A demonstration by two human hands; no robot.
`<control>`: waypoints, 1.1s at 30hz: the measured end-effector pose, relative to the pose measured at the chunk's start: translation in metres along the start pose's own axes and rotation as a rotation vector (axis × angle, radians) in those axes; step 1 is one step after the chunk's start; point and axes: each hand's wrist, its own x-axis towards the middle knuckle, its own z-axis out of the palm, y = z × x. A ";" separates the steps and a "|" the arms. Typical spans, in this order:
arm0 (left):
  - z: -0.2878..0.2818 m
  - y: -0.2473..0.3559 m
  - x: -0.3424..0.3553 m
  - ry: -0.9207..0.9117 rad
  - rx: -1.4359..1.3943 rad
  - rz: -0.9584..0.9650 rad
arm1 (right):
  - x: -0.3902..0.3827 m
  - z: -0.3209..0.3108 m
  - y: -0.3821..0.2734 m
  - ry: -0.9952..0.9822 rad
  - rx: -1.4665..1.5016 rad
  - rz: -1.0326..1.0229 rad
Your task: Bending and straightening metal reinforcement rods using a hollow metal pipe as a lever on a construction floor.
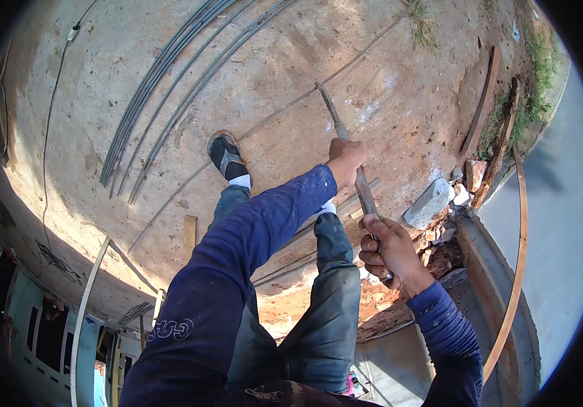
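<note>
Both my hands grip a long, worn metal bar (365, 197) that slants across the ground in front of me. Partway along it, my left hand (348, 161) is closed round the shaft. Lower down, close to the near end, my right hand (390, 254) wraps the same bar with the thumb lying along it. The bar's narrower far tip meets a thin steel rod (278, 112) stretched diagonally over the dirt; whether it hooks the rod, I cannot tell. My left shoe (225, 152) covers part of that rod. My right foot is mostly hidden behind my left arm.
Several steel rods (169, 85) lie bundled at the far left. A cable (49, 129) runs along the left side. Concrete chunks (430, 202), planks (483, 102) and a low wall edge (491, 271) border the right, beside a paved road (556, 224). A wood scrap (190, 233) lies near my left leg.
</note>
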 end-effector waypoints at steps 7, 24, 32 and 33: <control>-0.024 0.013 0.023 -0.077 -0.029 0.047 | 0.027 0.043 0.002 0.083 -0.055 -0.049; -0.115 0.083 0.041 -0.153 0.261 -0.035 | 0.081 0.161 0.031 -0.007 0.250 -0.133; -0.111 0.056 0.018 -0.248 0.305 0.161 | 0.050 0.071 -0.001 -0.131 0.308 -0.080; -0.110 0.047 0.019 -0.267 0.289 0.162 | 0.043 0.068 -0.015 -0.083 0.354 -0.133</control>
